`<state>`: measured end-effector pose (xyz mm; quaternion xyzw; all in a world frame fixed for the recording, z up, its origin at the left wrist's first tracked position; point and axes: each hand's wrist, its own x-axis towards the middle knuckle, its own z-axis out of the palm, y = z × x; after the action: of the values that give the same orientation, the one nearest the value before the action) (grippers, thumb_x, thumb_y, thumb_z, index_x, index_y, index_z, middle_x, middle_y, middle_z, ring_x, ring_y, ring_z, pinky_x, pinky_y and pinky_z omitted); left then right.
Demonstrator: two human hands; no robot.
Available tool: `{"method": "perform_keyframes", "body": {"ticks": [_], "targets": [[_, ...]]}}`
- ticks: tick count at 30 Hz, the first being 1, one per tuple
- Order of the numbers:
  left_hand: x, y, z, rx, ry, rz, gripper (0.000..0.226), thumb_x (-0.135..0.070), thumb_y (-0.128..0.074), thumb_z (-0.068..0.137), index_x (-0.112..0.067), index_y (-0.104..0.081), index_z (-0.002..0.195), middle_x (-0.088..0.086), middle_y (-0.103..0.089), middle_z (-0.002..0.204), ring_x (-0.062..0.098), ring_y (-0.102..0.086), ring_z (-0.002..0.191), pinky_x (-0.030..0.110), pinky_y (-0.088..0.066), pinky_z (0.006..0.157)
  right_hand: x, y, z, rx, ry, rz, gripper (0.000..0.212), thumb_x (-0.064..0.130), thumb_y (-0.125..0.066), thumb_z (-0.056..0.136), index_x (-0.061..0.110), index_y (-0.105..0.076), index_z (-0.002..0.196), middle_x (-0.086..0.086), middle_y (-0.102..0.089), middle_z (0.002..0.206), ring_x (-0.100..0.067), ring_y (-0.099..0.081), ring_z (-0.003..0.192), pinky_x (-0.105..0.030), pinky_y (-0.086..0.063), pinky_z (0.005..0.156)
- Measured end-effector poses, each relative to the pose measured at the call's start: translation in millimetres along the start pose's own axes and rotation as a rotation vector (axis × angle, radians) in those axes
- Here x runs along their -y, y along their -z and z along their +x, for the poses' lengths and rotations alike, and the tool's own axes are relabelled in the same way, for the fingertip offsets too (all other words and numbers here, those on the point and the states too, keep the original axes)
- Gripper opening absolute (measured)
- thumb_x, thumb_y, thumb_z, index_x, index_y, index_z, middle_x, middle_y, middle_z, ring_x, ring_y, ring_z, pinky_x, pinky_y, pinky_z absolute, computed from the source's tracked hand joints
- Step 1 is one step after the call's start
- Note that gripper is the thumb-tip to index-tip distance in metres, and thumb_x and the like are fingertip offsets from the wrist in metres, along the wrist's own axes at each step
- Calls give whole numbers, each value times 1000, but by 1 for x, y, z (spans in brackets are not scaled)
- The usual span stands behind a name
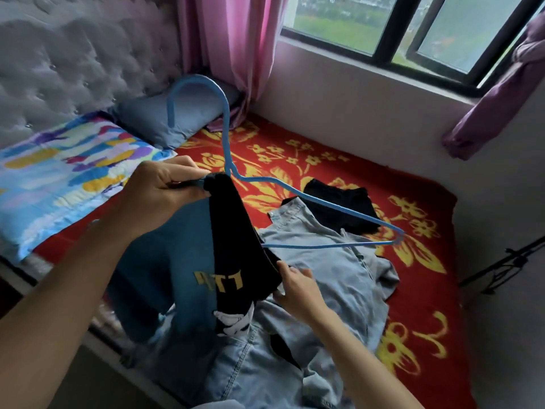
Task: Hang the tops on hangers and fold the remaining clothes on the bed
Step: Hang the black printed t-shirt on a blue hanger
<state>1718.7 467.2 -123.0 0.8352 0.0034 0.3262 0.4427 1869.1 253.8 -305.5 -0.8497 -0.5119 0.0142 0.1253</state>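
1. The left hand [165, 187] had its grip closed on the blue hanger [226, 131] and the black top [233, 246] bunched there.
2. The right hand [298, 287] held the top's lower edge in a pinching grip.
3. Both hung above denim clothes [324, 261] on the bed [413, 184].

Single head-mounted view looks forward and down from close above the bed [413, 184], facing the window [413, 31] beyond it.
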Motion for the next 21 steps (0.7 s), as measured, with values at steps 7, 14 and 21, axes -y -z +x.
{"method": "perform_keyframes", "body": {"ticks": [7, 14, 21], "targets": [[30, 25, -16, 44, 7, 81, 19, -64, -61, 75, -61, -64, 93, -12, -60, 82, -7, -54, 74, 8, -40, 70, -78, 124, -37, -293, 214, -500, 16, 19, -43, 76, 16, -58, 71, 5, -57, 64, -16, -51, 75, -30, -28, 68], [36, -15, -6, -13, -234, 334, 55, -45, -44, 95, 3, -71, 96, 1, -57, 74, 4, -51, 72, 5, -36, 69, -48, 187, -41, -574, 280, -172, 12, 4, -51, 68, -2, -61, 65, -1, -56, 58, -13, -41, 65, -14, -37, 67], [19, -55, 27, -340, -276, 708, 27, -9, -52, 84, 5, -70, 99, 22, -58, 74, 34, -57, 59, 35, -45, 52, 10, 231, -24, -694, 211, 284, 14, 9, -54, 62, 7, -65, 70, 22, -50, 72, 8, -46, 62, -4, -33, 56]]}}
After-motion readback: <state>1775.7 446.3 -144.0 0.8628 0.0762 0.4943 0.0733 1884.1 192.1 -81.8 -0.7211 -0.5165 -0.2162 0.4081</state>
